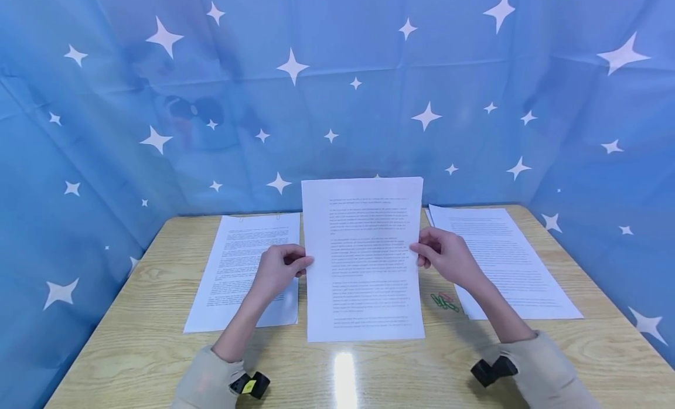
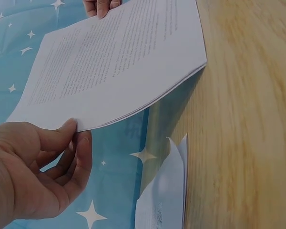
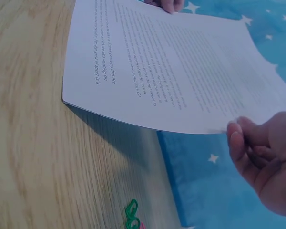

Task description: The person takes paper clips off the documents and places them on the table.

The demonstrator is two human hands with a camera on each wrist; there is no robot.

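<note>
A thin stack of printed paper sheets (image 1: 364,262) stands upright over the middle of the table, its lower edge close to the tabletop. My left hand (image 1: 278,271) pinches its left edge between thumb and fingers. On the opposite edge, my right hand (image 1: 448,256) pinches it the same way. The left wrist view shows several layered edges along the sheets (image 2: 148,95), with the left thumb on top. In the right wrist view the right fingertips hold the long side of the sheets (image 3: 181,95).
Another printed stack (image 1: 211,280) lies at the left, with paper clips on its top edge. More printed sheets (image 1: 506,256) lie at the right. Several green and red paper clips (image 1: 445,302) rest near the right hand. A blue star-patterned curtain (image 1: 337,104) hangs behind the table (image 1: 132,350).
</note>
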